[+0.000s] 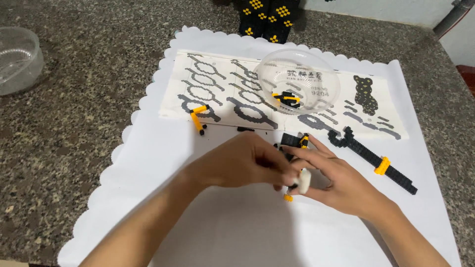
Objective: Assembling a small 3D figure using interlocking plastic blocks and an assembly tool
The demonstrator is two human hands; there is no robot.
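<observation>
We've got both hands meeting mid-frame over the white sheet (237, 232): left hand (242, 163) and right hand (331, 180) pinched together on a tiny black-and-yellow brick cluster (292, 187). It looks light, stiff and apt to snap apart, so best gripped by its edges with the fingertips. The clear bowl (316, 74), upper right, holds a few loose bricks (286, 98); the tub (17, 59), upper left, looks empty.

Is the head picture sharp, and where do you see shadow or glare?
Head view: mostly sharp, though the left hand and right hand are slightly blurred at the fingertips; soft shadow lies under the forearms on the white sheet; faint highlights show on the clear plastic bowl; light is even.
</observation>
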